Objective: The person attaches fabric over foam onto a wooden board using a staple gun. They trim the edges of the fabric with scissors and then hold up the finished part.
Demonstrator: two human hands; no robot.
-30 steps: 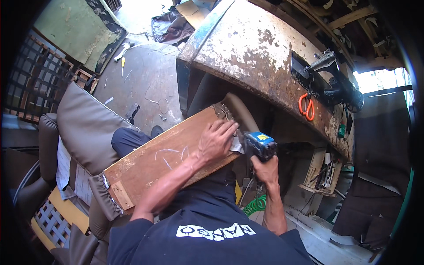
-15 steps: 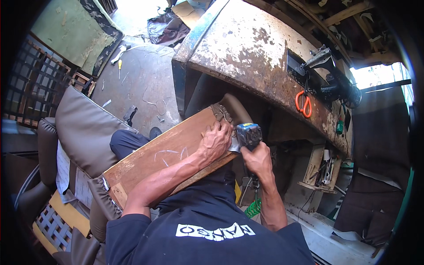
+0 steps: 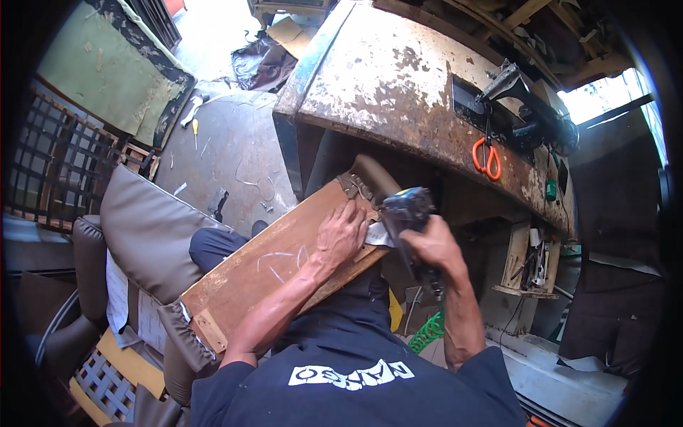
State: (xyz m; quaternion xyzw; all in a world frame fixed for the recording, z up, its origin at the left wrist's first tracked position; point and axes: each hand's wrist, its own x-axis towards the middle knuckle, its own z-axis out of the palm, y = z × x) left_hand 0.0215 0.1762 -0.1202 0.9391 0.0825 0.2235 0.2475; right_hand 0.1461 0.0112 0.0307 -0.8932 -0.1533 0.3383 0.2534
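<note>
A wooden panel [image 3: 242, 288] with chalk marks lies slanted across my lap, brown upholstery covering [image 3: 376, 175] wrapped around its far end. My left hand [image 3: 341, 233] rests on the panel near that end, fingers laid on the wood beside the gathered edge of the covering. In my right hand [image 3: 435, 245] is a dark air staple gun [image 3: 408, 204], its head just over the panel's far right corner. Whether its nose touches the panel is hidden. Beside the left fingers, a pale flap of material [image 3: 377, 235] lies at the panel's edge.
A worn workbench [image 3: 384, 71] stands ahead with a sewing machine [image 3: 523, 107] and hanging orange scissors [image 3: 486, 159]. A green coiled hose [image 3: 428, 333] runs beside my right forearm. Brown padded upholstery [image 3: 153, 220] is at left; a yellow-handled screwdriver [image 3: 196, 128] lies on the floor.
My right hand has moved slightly right and tilted the staple gun. My left fingers have flattened and shifted back a little from the covering's edge.
</note>
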